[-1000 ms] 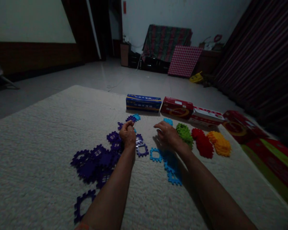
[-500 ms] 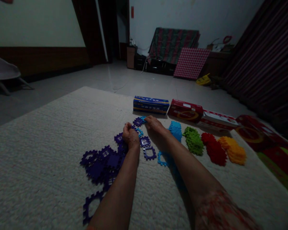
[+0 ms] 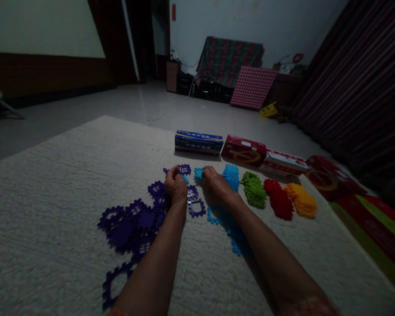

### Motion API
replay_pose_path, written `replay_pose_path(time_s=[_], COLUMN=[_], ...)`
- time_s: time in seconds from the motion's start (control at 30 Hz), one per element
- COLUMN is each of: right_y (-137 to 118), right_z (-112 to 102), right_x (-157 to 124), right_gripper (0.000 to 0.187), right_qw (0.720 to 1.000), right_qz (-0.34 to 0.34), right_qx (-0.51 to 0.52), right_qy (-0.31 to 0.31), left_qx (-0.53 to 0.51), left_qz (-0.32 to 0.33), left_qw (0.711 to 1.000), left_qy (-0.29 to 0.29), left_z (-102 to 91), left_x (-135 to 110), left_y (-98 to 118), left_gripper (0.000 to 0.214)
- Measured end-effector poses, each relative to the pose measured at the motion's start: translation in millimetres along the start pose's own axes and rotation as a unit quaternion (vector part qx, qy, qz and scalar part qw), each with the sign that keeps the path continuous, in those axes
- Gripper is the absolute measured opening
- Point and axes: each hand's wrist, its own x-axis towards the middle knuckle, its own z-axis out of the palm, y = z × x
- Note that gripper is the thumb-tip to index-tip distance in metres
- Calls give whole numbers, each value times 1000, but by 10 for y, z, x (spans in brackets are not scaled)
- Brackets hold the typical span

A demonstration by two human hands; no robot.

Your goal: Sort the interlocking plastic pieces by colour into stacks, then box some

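My right hand (image 3: 214, 183) pinches a light blue plastic interlocking building piece (image 3: 198, 175) at its right side. To its left, my left hand (image 3: 175, 185) has its fingers curled; whatever they hold is hidden. Close by its fingers show part of another light blue piece (image 3: 184, 178) and a purple window piece (image 3: 184, 169). Between my wrists lie a purple window piece (image 3: 192, 192) and a purple square frame (image 3: 196, 207). Many dark purple pieces (image 3: 147, 219) spread beside my left forearm. Light blue pieces (image 3: 213, 214) lie partly under my right forearm.
Piles of light blue (image 3: 231, 177), green (image 3: 254, 189), red (image 3: 279, 199) and yellow pieces (image 3: 301, 200) line the right of the cream mat (image 3: 52, 184). Behind them stand a blue box (image 3: 199, 143), a red box (image 3: 243, 149) and a red-white box (image 3: 284, 163).
My right hand has drawn the light blue piece nearer and right, away from the purple window piece. My left hand stays close to the same spot. The view has turned slightly right.
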Motion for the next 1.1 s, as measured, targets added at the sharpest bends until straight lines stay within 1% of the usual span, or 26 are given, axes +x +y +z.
replay_pose_path(time_s=[0.07,0.17,0.23,0.3,0.37,0.43,0.5,0.6,0.67,0.73,0.9,1.1], right_y=[64,187,266,327,365,387,406,433,442,440,439,484], right_z=[-43,-165,-283,-415,-540,-643,-721,-799,-824,-826,-756,-686], right_x=[-184,-430,-542,-602,-626,-637,-657,-706,-737,-750,-734,-734], right_gripper=[18,14,13,14,18,24,26,23,21,20,22,21], right_qw=[999,995,993,991,987,984,989,995,995,995,993,991], right_qz=[-17,-19,5,44,84,106,105,93,94,97,103,111], right_qx=[42,65,58,41,21,8,10,17,4,-19,-63,-71], right_qy=[26,75,100,117,134,140,107,14,-23,-27,-8,-12], left_qx=[6,20,28,34,39,41,42,43,44,45,43,34], left_qz=[15,33,41,47,52,53,51,51,53,50,49,49], left_qw=[1000,999,998,998,997,997,997,996,996,996,996,997], left_qy=[-14,-23,-27,-33,-41,-46,-48,-51,-54,-56,-55,-53], left_z=[3,8,12,15,18,20,23,27,29,29,25,25], left_x=[-23,-71,-103,-127,-142,-147,-147,-147,-149,-153,-153,-139], left_y=[-2,12,30,46,58,66,70,65,57,53,52,17], left_gripper=[35,32,31,31,32,32,32,30,29,29,29,29])
